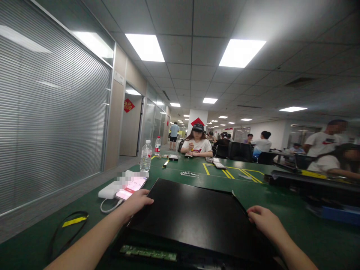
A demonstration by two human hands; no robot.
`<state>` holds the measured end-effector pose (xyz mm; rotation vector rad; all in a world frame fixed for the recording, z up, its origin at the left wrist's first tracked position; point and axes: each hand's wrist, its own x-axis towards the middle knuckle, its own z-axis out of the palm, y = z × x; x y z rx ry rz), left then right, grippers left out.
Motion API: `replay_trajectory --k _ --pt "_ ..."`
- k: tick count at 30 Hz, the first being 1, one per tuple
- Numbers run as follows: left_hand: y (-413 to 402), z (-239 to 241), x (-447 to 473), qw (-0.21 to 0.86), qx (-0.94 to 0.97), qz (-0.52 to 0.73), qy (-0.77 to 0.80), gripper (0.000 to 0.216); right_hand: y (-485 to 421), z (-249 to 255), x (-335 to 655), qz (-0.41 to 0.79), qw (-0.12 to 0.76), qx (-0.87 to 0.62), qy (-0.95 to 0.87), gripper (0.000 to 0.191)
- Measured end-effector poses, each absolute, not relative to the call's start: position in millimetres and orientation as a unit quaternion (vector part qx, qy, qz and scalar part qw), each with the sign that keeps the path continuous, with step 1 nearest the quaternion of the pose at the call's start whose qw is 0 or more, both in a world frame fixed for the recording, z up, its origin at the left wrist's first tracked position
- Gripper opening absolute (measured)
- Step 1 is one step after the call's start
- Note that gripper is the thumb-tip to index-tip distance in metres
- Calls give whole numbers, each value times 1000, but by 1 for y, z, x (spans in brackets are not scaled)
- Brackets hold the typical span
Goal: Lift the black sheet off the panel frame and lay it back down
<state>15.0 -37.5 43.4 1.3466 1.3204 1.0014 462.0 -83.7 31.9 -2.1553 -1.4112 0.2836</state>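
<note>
A large flat black case (194, 213) lies on the green table (281, 191) right in front of me. At its near edge a green circuit strip (149, 253) shows. My left hand (137, 203) grips the case's left edge, fingers curled over it. My right hand (263, 218) holds the right edge, fingers bent against it. Both forearms reach in from the bottom of the view.
A phone (131, 187) with a lit pink screen lies on a white power bank (112, 189) left of the case. A black strap with a yellow tag (73, 221) lies near left. Water bottles (146, 155) stand further back. A seated person (197, 144) faces me; others sit at right.
</note>
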Motion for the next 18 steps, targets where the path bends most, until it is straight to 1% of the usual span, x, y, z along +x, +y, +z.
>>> replay_trajectory --k 12,18 --pt "-40 45 19 493 541 415 541 27 -84 30 466 116 254 -807 -520 26" --pt "-39 44 18 544 524 413 508 30 -86 32 466 115 273 -801 -520 25"
